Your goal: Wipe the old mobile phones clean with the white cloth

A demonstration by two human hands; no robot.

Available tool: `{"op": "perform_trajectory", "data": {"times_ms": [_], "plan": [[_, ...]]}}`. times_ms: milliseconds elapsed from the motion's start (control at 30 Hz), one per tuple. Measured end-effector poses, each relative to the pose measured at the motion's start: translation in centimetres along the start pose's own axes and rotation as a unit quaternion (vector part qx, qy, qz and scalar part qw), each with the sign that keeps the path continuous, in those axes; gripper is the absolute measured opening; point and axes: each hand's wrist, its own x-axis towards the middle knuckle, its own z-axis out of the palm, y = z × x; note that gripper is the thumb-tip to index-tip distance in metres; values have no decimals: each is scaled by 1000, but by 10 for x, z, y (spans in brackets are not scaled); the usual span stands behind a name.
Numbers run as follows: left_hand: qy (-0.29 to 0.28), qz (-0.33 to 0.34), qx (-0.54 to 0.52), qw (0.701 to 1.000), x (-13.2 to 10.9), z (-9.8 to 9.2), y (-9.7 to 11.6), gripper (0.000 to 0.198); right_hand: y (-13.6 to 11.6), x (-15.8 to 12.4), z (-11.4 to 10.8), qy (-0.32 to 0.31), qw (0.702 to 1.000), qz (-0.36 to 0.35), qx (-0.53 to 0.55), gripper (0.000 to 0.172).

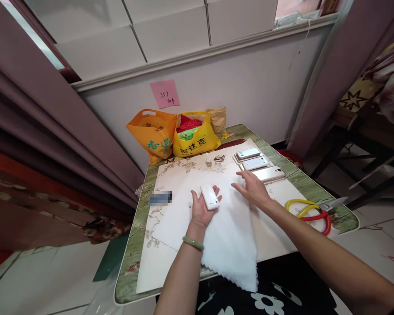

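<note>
A white phone (pixel 210 197) lies back side up across the upturned palm of my left hand (pixel 201 213), its thumb spread to the side and the fingertips showing past the phone's right edge. Under that hand a white cloth (pixel 230 245) is spread over the table and hangs off the front edge. My right hand (pixel 252 188) is held open to the right of it, thumb and fingers apart, holding nothing. Just beyond its fingers lie several phones in a column: a large white phone (pixel 271 173), a smaller white phone (pixel 256 163) and a silvery phone (pixel 248 153).
Red-and-yellow-handled scissors (pixel 310 210) lie at the right edge. A blurred dark object (pixel 160 198) is on the left. Glasses (pixel 219 158) and a small bottle (pixel 208 161) sit farther back, before an orange bag (pixel 153 135), a yellow bag (pixel 197 142) and a brown paper bag (pixel 218 119).
</note>
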Motion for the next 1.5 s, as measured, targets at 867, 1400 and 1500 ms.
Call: {"op": "perform_trajectory", "data": {"times_ms": [867,1400,1500], "plan": [[-40,3,-9,999,1,-5,-5,75,27,83,-51,-205,976,64,-32,35],[-51,-19,-20,998,3,1,-3,74,-64,48,35,-96,988,-47,113,31],[-46,-14,-14,999,2,1,-3,73,-73,42,59,-99,986,-102,84,44]]}}
